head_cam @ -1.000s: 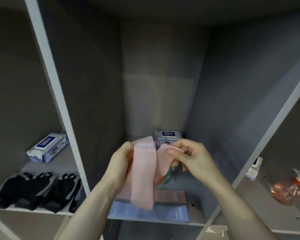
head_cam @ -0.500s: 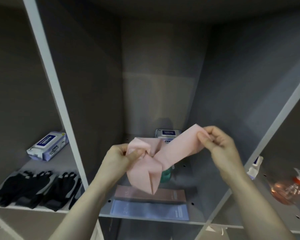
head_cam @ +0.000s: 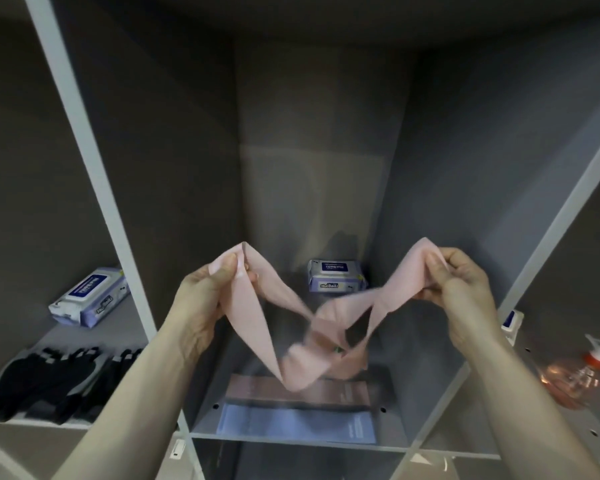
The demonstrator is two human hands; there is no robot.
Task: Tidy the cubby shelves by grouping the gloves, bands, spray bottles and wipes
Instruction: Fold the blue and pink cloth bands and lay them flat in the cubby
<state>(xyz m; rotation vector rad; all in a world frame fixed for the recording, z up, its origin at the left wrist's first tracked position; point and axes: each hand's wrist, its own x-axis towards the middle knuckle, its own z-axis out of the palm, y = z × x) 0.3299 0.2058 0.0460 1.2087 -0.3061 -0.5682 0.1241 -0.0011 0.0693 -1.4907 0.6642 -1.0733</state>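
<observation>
**Kid:** Black things on the far left, what are they?

**Me:** Those are the gloves (head_cam: 49, 382), lying in a row in the left cubby. A pack of wipes (head_cam: 89, 296) sits behind them.

**Kid:** What are you holding?

**Me:** A pink band (head_cam: 291, 334). It hangs in the air in front of the middle cubby. My left hand (head_cam: 201, 299) pinches one end with thumb and fingers curled round the fold. My right hand (head_cam: 461, 292) pinches the other end the same way.

**Kid:** Is it heavy?

**Me:** No, I think it is light and floppy. It sags low in the middle and is twisted there. That part is blurry, so I can't tell just how many twists it has.

**Kid:** Where should you hold it?

**Me:** Right at the two ends, like now. It looks soft and smooth, so a loose pinch might let it slip. I would say holding the folds tight and pulling it flat is best.

**Kid:** Where will it go?

**Me:** Likely down on the cubby floor (head_cam: 208, 414), where a dusty pink band (head_cam: 343, 393) and a blue band (head_cam: 291, 424) lie flat already. A second wipes pack (head_cam: 335, 280) is at the back.

**Kid:** And on the right?

**Me:** A spray bottle (head_cam: 579, 375) with orange liquid lies in the right cubby.
</observation>
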